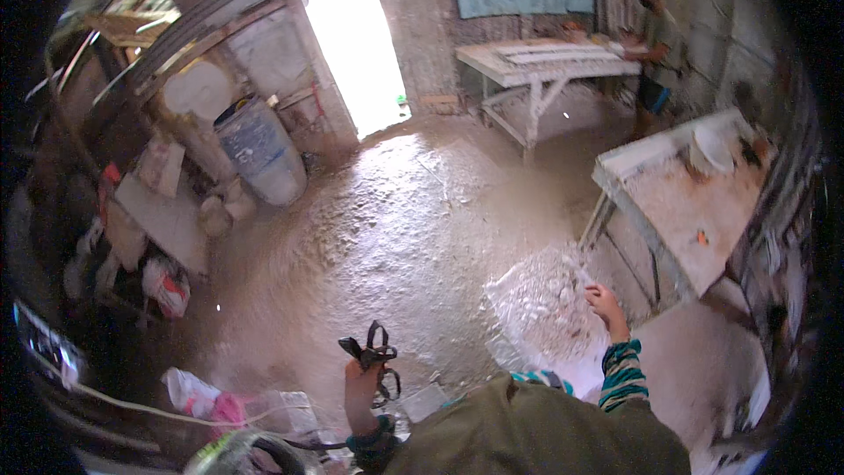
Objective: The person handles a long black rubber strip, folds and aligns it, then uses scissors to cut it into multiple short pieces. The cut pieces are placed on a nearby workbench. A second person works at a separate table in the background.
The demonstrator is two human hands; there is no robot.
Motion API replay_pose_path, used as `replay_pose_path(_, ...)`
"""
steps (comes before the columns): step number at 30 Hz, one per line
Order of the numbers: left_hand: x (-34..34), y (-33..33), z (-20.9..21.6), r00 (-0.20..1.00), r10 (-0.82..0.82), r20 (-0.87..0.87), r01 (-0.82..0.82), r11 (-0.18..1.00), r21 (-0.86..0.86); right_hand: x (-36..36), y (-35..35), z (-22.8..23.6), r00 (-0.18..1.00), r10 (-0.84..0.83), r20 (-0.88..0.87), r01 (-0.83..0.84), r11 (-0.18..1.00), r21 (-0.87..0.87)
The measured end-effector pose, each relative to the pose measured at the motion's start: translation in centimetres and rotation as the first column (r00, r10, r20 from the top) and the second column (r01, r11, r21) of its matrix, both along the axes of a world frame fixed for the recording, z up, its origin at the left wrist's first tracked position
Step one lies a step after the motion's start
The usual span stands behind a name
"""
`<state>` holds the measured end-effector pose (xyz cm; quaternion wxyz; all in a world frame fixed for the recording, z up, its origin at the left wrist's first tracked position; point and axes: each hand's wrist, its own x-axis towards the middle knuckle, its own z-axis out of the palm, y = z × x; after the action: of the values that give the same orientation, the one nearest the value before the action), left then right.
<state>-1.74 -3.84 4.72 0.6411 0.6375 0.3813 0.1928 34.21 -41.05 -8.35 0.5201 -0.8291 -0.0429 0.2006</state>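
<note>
My left hand (360, 380) is closed around a black looped object (376, 350), perhaps a set of straps; its exact kind is unclear. At the right, my right hand (603, 303) pinches the upper rim of a whitish sack (503, 345), spread wide on the floor. Pale lumps and crumbly debris (549, 308) fill the sack. The torso in a brown garment covers its lower part. Both forearms wear green striped sleeves.
A dusty table (681, 198) with a white bowl (712, 149) stands right. Beyond, a person (655, 53) works at a long table (501, 66). A blue drum (261, 145) stands left of the bright doorway (352, 44). Bags (189, 391) lie lower left.
</note>
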Motion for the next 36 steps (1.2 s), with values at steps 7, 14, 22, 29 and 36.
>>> replay_pose_path(7, 1.4, -3.8, 0.7, 0.962, 0.267, -0.064, -0.249, 0.945, 0.212, 15.4, -17.1, -3.6, 0.912, 0.104, 0.398, 0.163, 0.797, -0.582)
replay_pose_path(14, 3.5, -6.7, 1.5, 0.896, 0.440, 0.064, -0.442, 0.869, 0.223, 26.4, -31.9, -6.4, 0.764, -0.065, 0.641, 0.460, 0.752, -0.472)
replay_pose_path(22, 5.5, -8.4, 1.7, 0.884, 0.457, 0.100, -0.467, 0.843, 0.267, 32.3, -42.4, -7.2, 0.645, 0.038, 0.763, 0.592, 0.607, -0.530)
replay_pose_path(29, 6.2, -10.8, 4.9, 0.869, 0.485, 0.096, -0.488, 0.808, 0.332, 27.8, -34.0, -3.0, 0.835, -0.377, 0.401, 0.546, 0.655, -0.523)
replay_pose_path(36, 5.3, -8.6, -0.7, 0.877, 0.444, 0.182, -0.474, 0.861, 0.186, 39.8, -46.6, -8.0, 0.603, 0.670, 0.433, 0.788, -0.413, -0.457)
